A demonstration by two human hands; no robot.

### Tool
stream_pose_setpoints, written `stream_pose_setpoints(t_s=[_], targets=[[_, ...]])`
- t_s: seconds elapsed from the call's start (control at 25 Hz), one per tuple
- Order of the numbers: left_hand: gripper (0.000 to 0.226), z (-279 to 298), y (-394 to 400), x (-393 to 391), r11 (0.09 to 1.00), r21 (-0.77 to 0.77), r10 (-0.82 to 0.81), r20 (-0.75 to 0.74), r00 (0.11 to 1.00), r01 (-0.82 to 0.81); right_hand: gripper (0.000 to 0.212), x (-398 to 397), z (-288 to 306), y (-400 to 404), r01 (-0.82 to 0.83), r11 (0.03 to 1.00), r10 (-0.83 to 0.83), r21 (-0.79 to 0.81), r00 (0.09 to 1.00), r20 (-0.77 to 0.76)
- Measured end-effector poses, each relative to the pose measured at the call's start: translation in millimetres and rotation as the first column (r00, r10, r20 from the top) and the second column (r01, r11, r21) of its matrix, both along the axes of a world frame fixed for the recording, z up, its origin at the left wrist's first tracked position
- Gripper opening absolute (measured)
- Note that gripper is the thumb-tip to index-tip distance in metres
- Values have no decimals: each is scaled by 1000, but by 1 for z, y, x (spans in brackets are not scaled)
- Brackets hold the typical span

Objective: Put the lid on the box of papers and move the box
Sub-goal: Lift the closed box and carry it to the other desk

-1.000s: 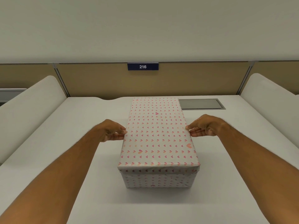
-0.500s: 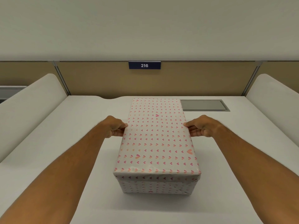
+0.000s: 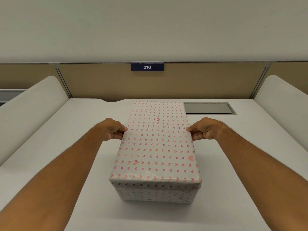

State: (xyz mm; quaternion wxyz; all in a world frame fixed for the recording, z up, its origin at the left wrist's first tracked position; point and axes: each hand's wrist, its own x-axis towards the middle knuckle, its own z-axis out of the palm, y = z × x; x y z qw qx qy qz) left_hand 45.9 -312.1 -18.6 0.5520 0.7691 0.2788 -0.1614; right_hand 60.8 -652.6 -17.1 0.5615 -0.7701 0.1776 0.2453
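Left hand [image 3: 112, 129] — grip clamped on the lid's left long edge. Lid [image 3: 158, 140] seated on the box [image 3: 155, 195], mid-worktop [image 3: 66, 164]; long axis runs straight away from the person. Right hand [image 3: 205, 130] — grip clamped on the opposite edge, box between both.

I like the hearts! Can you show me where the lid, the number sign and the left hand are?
lid [image 3: 156, 144], head view, middle of its heart-patterned top.
number sign [image 3: 147, 67], head view, on the digits 216.
left hand [image 3: 112, 129], head view, back of the hand at the lid's left edge.
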Motion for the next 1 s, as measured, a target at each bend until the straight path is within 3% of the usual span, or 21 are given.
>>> stream_pose_setpoints(t_s=[0.52, 1.0], targets=[[5, 33, 38, -25, 988, -18, 153, 76, 985, -152, 19, 22, 26, 40, -142, 989, 139, 41, 988, 74], [20, 32, 210, 9, 975, 23, 216, 95, 972, -219, 22, 70, 28, 220, -145, 989, 139, 37, 983, 120]])
